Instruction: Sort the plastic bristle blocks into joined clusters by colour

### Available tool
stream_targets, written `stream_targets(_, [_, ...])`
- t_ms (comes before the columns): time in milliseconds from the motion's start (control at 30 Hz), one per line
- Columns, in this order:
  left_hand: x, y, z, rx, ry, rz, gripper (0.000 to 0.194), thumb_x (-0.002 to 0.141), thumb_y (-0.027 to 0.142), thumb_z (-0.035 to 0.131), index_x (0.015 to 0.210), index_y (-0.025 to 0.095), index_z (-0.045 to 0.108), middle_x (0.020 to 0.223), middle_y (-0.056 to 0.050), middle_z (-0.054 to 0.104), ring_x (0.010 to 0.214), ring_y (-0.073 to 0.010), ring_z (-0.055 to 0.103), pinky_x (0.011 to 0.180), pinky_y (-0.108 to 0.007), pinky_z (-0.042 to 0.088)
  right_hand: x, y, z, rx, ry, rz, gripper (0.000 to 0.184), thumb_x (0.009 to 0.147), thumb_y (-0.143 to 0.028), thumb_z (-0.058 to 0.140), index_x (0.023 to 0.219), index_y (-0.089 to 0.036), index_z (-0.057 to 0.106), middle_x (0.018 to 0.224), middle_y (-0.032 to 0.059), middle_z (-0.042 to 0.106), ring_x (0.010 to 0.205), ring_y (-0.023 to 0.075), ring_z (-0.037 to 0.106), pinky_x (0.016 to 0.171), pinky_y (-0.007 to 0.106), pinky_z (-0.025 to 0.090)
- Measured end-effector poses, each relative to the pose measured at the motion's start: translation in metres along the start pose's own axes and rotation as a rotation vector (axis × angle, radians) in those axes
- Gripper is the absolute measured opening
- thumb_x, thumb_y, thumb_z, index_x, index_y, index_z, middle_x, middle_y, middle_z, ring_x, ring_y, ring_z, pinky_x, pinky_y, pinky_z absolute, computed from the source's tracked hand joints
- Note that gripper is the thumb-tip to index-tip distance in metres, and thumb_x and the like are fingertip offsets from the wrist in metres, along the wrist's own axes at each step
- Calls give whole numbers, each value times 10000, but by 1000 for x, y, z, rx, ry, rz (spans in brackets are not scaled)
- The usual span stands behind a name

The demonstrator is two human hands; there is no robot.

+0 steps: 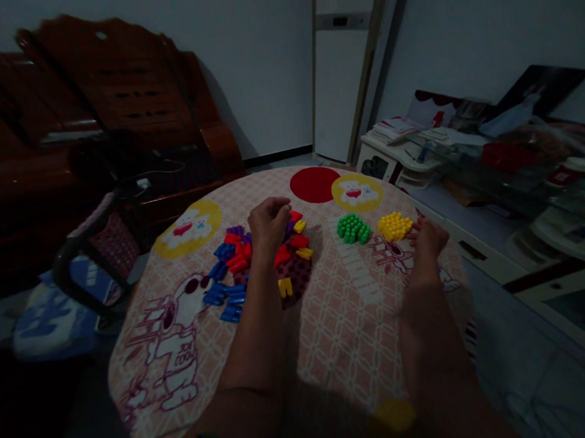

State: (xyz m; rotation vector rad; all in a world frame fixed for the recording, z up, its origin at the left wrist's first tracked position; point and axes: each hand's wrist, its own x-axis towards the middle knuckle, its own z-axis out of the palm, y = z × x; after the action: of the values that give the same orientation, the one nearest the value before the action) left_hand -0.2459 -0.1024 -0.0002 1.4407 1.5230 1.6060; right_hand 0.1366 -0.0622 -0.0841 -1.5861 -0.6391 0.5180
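Note:
My left hand (269,224) hovers over a pile of small plastic pieces, its fingers bent into a pinch; whatever they hold, if anything, I cannot make out. Around it lie red pieces (239,251), blue pieces (226,294), purple ones and a yellow trouser-shaped piece (285,287). At the right side of the table, my right hand (428,239) has its fingertips beside a yellow cluster of small knobbly pieces (394,226), apparently touching its edge, with the fingers slightly apart. A similar green cluster (353,229) sits to the left of the yellow one.
A patterned cloth covers the round table (341,336). Behind it on the left stands a carved wooden sofa (128,90); a chair with a dark frame (71,281) is close to the left edge. A cluttered low cabinet (474,233) runs along the right. A tall white unit (338,89) stands behind.

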Motion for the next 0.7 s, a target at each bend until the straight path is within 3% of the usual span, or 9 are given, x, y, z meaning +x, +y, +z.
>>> stream_targets(133, [4,-3,-35,133,56,-17,270,774,299,653,977,155,756,767,-40,750,675,-167,697,653,-263,573,-4,-4,2,136,82,81,138,756,-245,542,796,-152,635,713,12,685,405,116,588,308,189,372])
stream_targets(233, [2,-9,-38,325,-38,-47,190,763,247,654,889,166,771,732,-45,740,695,-193,693,674,-284,556,-9,-7,2,156,85,102,103,761,-224,531,778,-160,610,678,4,678,402,112,589,304,176,372])
stream_targets(400, [-6,-16,-5,580,-327,-20,135,765,184,661,811,195,788,787,-63,761,796,-238,720,789,-314,546,-11,-9,3,169,56,145,83,784,-239,542,786,-171,589,613,-25,646,382,101,566,304,158,361])
stream_targets(567, [-13,-31,37,733,-323,48,312,828,130,606,1092,170,769,1135,-147,763,1067,-285,706,938,-346,529,-13,-11,3,205,80,152,73,784,-207,529,782,-168,591,589,-32,638,369,100,560,296,161,354])
stream_targets(700, [-14,-40,53,772,-290,23,326,861,150,593,1157,158,729,1255,-172,715,1166,-298,668,961,-354,518,-15,-11,2,156,92,114,86,784,-219,533,775,-165,598,591,-20,649,372,106,563,310,169,372])
